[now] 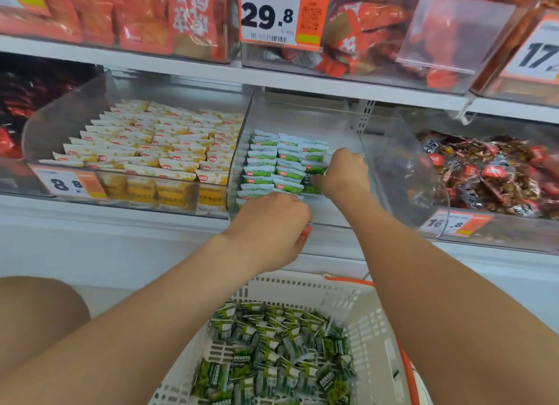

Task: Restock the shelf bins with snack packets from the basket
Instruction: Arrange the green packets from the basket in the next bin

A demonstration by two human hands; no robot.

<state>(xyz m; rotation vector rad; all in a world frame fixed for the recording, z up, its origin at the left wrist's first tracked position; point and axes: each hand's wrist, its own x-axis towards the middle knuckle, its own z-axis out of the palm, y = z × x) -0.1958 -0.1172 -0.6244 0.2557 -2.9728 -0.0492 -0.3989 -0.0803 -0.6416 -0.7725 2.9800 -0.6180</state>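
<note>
Loose packets point(272, 353) are lying in the basket point(348, 307) below the shelf point(151, 223). Rowed packets point(272, 162) are filling the left part of the middle bin point(341, 129), which is sitting between the left bin point(60, 120) and the right bin point(408, 168).

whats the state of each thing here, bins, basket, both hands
middle bin, partly filled, right side bare
green packets, upright in neat rows on its left
yellow-packet bin, full, neat rows
basket, holding a heap of loose packets
right hand, pinching a single packet in the middle bin
left hand, curled at the bin's front, grip hidden
</note>
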